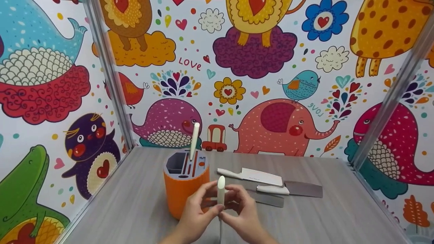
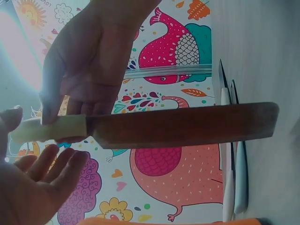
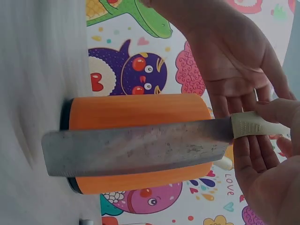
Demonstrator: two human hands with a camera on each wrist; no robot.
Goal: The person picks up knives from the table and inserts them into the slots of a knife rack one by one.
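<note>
Wood-grained tabletop (image 1: 118,203); both hands (image 1: 195,210) (image 1: 242,212) pinch pale textured handle (image 3: 251,125) of flat-bladed knife (image 3: 136,150) (mottled grey metal).

Head view pretty bright, even light. Left wrist view hazy, nasty white glare (image 2: 21,54) above handle end of knife (image 2: 187,125). Right wrist view duller, bench (image 3: 26,84) smeary past knife tip.

On your knife (image 2: 183,126), note the smudged metal blade (image 3: 136,151) and the plastic-looking handle (image 3: 247,125), textured near the blade. The orange block (image 1: 184,195) appears smooth plastic; beneath it, your matt, wood-grained worktop (image 1: 129,200); behind it, smooth printed panelling (image 1: 200,47).
</note>
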